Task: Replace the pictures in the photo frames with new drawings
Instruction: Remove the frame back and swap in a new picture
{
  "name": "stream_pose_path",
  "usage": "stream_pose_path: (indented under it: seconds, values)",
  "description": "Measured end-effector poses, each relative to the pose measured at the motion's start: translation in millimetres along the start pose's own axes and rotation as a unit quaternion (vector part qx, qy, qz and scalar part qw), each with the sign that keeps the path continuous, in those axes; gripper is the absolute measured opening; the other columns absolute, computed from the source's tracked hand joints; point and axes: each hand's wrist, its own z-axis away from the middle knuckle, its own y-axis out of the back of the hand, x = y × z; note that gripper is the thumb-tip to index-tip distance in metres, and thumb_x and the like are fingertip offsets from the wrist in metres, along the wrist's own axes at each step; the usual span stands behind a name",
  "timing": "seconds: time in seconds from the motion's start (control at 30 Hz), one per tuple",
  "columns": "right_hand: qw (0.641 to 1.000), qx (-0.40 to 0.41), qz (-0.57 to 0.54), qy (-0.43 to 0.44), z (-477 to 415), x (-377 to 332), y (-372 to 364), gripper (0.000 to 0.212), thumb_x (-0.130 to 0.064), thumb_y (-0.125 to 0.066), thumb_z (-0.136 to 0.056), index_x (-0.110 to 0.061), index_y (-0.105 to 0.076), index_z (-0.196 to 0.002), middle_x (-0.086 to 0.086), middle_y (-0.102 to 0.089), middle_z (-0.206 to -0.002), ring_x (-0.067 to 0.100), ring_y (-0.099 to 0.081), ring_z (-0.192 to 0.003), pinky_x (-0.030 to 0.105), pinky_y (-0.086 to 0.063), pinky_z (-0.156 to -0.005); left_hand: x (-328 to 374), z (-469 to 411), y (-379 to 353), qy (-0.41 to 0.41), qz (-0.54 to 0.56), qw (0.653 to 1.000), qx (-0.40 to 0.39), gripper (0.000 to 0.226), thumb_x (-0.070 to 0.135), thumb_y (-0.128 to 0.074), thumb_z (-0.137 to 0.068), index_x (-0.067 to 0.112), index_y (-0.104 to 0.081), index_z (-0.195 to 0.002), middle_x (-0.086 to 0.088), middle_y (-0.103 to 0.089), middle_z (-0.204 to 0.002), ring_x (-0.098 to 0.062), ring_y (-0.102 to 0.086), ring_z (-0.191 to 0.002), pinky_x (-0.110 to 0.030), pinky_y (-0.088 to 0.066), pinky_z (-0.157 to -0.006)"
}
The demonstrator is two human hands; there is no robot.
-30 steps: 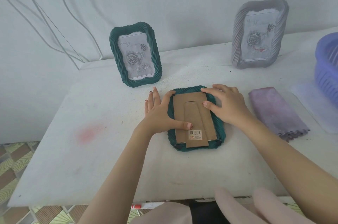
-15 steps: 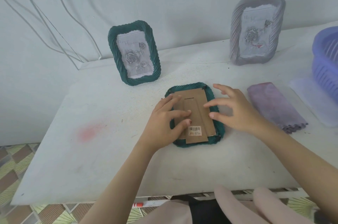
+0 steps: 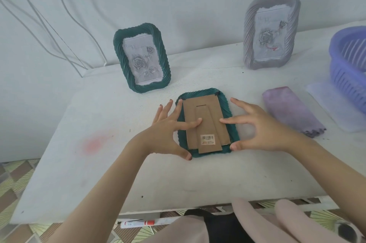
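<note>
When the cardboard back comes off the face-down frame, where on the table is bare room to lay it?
The widest bare patch is left of the face-down green frame, around the pink stain on the table. The near strip below the frame is also bare. The right is crowded: purple cloth, clear sheet, blue basket.

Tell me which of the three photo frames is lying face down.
The green frame between the hands, flat on the table with its brown cardboard back up. The other green frame and the grey frame stand upright, showing rose pictures.
</note>
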Motion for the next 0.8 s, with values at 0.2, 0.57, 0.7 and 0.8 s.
stream_pose_path:
  seconds: [0.2,0.57,0.7,0.8]
  values:
    - [0.998,-0.023,0.051,0.000,-6,-3,6,0.068,-0.054,-0.079,-0.057,-0.050,-0.052,-0.119,-0.034,-0.006,-0.139,-0.008,-0.008,-0.131,0.029,-0.017,-0.113,0,0,3,-0.010,-0.027,1.000,0.004,0.072,0.062,-0.061,-0.071,0.065,-0.019,-0.131,-0.001,0.026,-0.153,-0.019,0.033,-0.137,-0.039,0.024,-0.109]
    - [0.972,-0.029,0.216,0.089,-9,-22,19,0.051,-0.051,-0.072,-0.068,-0.033,-0.064,-0.115,-0.013,-0.019,-0.153,0.011,-0.032,-0.130,0.030,-0.031,-0.104,17,0,17,-0.105,-0.198,0.968,0.111,0.070,0.062,-0.067,-0.064,0.035,-0.055,-0.127,0.000,-0.011,-0.157,-0.015,0.000,-0.143,-0.026,0.019,-0.110]
    - [0.948,-0.047,0.286,0.132,-13,-30,19,0.050,-0.054,-0.067,-0.069,-0.031,-0.065,-0.113,-0.008,-0.017,-0.154,0.011,-0.028,-0.131,0.028,-0.028,-0.102,28,-1,17,-0.122,-0.265,0.953,0.086,0.068,0.056,-0.060,-0.068,0.024,-0.055,-0.128,-0.005,-0.011,-0.157,-0.021,0.000,-0.144,-0.032,0.019,-0.111]
    - [0.926,-0.065,0.337,0.160,-18,-36,20,0.045,-0.054,-0.063,-0.072,-0.026,-0.069,-0.106,-0.005,-0.019,-0.153,0.013,-0.028,-0.131,0.031,-0.027,-0.103,36,-7,17,-0.124,-0.296,0.944,0.071,0.064,0.050,-0.061,-0.066,0.014,-0.061,-0.120,-0.009,-0.013,-0.156,-0.023,0.001,-0.144,-0.034,0.018,-0.112]
